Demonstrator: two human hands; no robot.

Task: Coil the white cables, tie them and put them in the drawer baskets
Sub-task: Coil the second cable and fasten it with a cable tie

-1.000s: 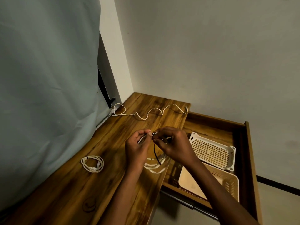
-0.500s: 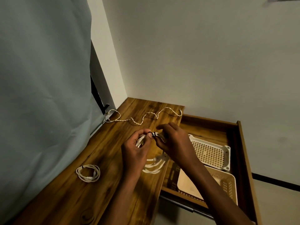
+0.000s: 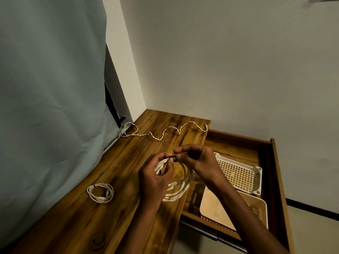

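My left hand (image 3: pixel 156 177) holds a coiled white cable (image 3: pixel 180 189) above the wooden desk's right edge, thumb and fingers pinching the top of the coil. My right hand (image 3: pixel 197 160) pinches a small black tie (image 3: pixel 174 158) wrapped at that same spot. The coil's loops and a white plug hang down below my hands. A second white cable (image 3: pixel 100 192), coiled and tied with a black band, lies on the desk to the left. A third white cable (image 3: pixel 161 132) lies uncoiled across the desk's far end.
The wooden desk (image 3: pixel 128 217) stands in a corner, with a grey curtain (image 3: pixel 45 107) on its left. An open drawer (image 3: pixel 275 180) on the right holds a white lattice basket (image 3: pixel 238 173) and a beige basket (image 3: pixel 220 209) nearer me.
The loose hanging end of the black tie is gone; the tie now sits as a tight band on the coil. My hands have stayed together at the coil's top.
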